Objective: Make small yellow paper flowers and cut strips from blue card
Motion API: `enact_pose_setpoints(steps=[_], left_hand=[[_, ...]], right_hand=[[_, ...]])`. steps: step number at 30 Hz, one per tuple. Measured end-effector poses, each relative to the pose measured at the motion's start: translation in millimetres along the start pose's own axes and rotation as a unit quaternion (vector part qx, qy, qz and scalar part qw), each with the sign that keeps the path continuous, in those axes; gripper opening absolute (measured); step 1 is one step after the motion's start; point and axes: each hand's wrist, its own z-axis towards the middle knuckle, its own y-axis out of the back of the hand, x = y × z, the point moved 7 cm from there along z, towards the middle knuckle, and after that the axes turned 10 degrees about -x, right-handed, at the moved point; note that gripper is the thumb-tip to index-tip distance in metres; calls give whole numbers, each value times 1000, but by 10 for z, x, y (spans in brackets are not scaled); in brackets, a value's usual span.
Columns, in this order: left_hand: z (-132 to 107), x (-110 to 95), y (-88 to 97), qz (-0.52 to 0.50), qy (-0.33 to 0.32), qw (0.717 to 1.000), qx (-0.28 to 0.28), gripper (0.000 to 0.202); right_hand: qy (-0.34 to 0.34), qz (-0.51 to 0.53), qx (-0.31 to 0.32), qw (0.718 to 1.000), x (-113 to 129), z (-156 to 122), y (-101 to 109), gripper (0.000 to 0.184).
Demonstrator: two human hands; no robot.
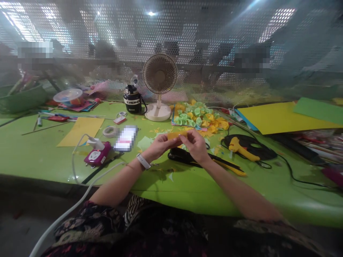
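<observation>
Between my two hands is a small orange-yellow piece of paper [174, 135], held up above the table. My left hand [163, 142] pinches its left part, and my right hand [195, 142] grips its right end, the fingertips of both close together. Just under my hands lies a black-and-yellow tool with long handles [184, 157], partly hidden by my right wrist. Behind them is a heap of green and orange folded paper pieces [198, 116], with paper scraps [146, 142] scattered around.
A white fan [160, 76] and a black bottle [133, 101] stand at the back. On the left are a purple power socket [98, 155], a phone [125, 138], a tape roll [109, 131] and yellow paper [83, 132]. A yellow glue gun [242, 150] and large yellow sheets [281, 117] lie right.
</observation>
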Motion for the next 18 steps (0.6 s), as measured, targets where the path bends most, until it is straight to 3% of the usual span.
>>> enact_pose_setpoints(steps=[7,12,18], left_hand=[[17,13,10,-1,-8,1000,9,34],[19,10,17,10,-4,1000,2,41],[1,-69,-20,28,-44,999,7,49]], right_hand=[[-21,21,-1,1000,-19,-15,-20,43],[-35,49,-46,997,-76,13,38,52],[-26,-6,-2,1000,-67,32,27,43]])
